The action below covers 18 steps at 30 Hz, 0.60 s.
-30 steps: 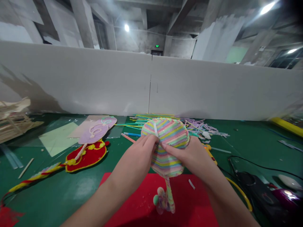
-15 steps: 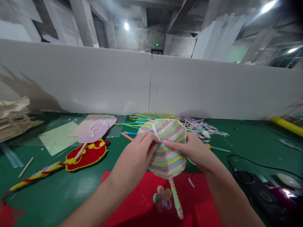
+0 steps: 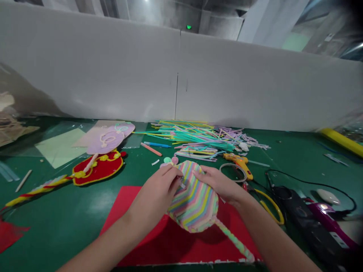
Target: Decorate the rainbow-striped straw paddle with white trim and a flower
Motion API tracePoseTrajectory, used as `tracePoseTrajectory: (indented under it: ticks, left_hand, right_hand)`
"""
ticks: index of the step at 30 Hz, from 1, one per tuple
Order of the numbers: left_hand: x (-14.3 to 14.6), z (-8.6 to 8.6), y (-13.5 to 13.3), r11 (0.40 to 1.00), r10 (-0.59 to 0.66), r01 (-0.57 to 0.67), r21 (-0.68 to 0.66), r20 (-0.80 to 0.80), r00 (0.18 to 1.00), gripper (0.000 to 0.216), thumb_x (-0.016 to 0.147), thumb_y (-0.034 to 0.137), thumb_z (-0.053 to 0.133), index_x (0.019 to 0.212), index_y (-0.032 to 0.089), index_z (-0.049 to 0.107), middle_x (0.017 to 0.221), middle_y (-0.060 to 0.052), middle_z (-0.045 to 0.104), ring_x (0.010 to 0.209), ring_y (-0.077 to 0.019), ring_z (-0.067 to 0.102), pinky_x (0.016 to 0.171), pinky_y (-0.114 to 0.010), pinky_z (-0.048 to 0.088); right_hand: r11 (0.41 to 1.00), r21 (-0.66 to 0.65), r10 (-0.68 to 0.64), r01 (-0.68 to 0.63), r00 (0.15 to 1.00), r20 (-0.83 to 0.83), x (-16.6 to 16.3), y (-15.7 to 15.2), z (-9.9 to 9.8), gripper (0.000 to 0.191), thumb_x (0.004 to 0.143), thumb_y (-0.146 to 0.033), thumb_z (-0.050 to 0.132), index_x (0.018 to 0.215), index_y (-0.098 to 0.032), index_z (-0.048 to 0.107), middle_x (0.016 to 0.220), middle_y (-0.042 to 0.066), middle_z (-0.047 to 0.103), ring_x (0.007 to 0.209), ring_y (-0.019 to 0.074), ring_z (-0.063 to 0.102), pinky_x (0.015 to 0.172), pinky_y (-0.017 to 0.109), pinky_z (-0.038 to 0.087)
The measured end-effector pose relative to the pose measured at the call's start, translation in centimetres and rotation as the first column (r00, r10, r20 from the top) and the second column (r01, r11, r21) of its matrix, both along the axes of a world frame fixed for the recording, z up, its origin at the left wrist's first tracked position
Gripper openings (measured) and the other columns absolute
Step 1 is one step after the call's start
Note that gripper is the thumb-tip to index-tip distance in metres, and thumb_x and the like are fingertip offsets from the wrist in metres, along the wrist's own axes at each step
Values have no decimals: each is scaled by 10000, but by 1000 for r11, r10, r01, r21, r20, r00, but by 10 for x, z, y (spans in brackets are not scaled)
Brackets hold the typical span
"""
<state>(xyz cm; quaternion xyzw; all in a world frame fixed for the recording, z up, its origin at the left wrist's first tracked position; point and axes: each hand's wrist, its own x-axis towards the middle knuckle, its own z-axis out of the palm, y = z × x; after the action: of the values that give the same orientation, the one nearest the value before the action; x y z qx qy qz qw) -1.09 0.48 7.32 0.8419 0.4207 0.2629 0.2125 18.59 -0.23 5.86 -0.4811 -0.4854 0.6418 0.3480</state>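
Note:
A round fan (image 3: 195, 200) striped in pastel pink, green, yellow and blue lies tilted over a red sheet (image 3: 133, 211), its twisted handle (image 3: 235, 241) pointing to the lower right. My left hand (image 3: 159, 192) pinches the fan's upper left edge with closed fingers. My right hand (image 3: 219, 183) grips the upper right edge, fingers curled on it. A small pastel flower ornament (image 3: 169, 161) lies just beyond my left fingers.
A pile of coloured sticks (image 3: 195, 138) lies behind the fan. A yellow glue gun (image 3: 241, 164), a tape ring (image 3: 233, 170), black cables and a purple tool (image 3: 326, 217) are at right. A red fan (image 3: 98, 170) and a lilac fan (image 3: 109, 138) lie at left. A white board wall (image 3: 181, 79) closes the back.
The fan has come down from upright in front of me to lying low and tilted over the red sheet. Both hands dropped with it, and the view tilted downward.

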Motion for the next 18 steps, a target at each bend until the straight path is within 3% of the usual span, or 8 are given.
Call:
tracePoseTrajectory:
  ticks: [7, 11, 13, 15, 17, 18]
  left_hand:
    - [-10, -15, -18, 991, 56, -56, -118, -8, 998, 169, 891, 182, 402, 865, 212, 567, 904, -18, 595, 850, -162, 584, 728, -283, 467]
    - [-10, -25, -24, 982, 40, -38, -186, 10, 999, 161, 886, 182, 403, 868, 218, 559, 883, -10, 599, 828, -157, 588, 711, -278, 472]
    - [-8, -30, -26, 975, 38, -32, -221, 22, 999, 149, 877, 173, 416, 883, 221, 558, 891, -11, 601, 828, -157, 588, 689, -270, 471]
    - [-5, -34, -29, 964, 23, -14, -264, 34, 999, 140, 870, 166, 429, 881, 223, 557, 890, -10, 599, 816, -153, 587, 665, -259, 467]
    - [-1, -39, -32, 953, -2, 18, -302, 54, 999, 131, 864, 158, 441, 861, 223, 555, 891, -7, 598, 817, -149, 585, 662, -252, 463]
    - [1, -41, -34, 948, -11, 31, -316, 64, 998, 120, 861, 159, 451, 851, 222, 552, 896, -6, 598, 825, -149, 585, 669, -252, 463]
  right_hand:
    - [999, 30, 24, -30, 986, 167, -3, -16, -7, 343, 765, -430, 620, 935, -135, 576, 804, 26, 668, 731, 169, 642, 612, 255, 482]
    - [993, 105, 27, -62, 953, 302, 3, -21, -14, 331, 784, -418, 585, 961, -140, 600, 850, 39, 662, 799, 185, 630, 670, 285, 487]
    - [981, 193, -75, -19, 882, 466, 7, -22, -17, 352, 786, -417, 576, 1023, -159, 612, 835, 36, 649, 790, 182, 613, 696, 300, 480]
    - [944, 326, -251, 52, 751, 610, 10, -23, -17, 342, 784, -403, 579, 1032, -174, 631, 832, 43, 625, 755, 175, 588, 710, 314, 469]
    - [897, 435, -378, 84, 655, 654, 12, -26, -13, 256, 789, -361, 575, 942, -176, 663, 847, 56, 608, 729, 165, 572, 708, 313, 463]
    - [890, 450, -383, 76, 659, 647, 12, -27, -10, 206, 791, -331, 572, 884, -177, 672, 858, 58, 608, 741, 163, 574, 712, 303, 462]
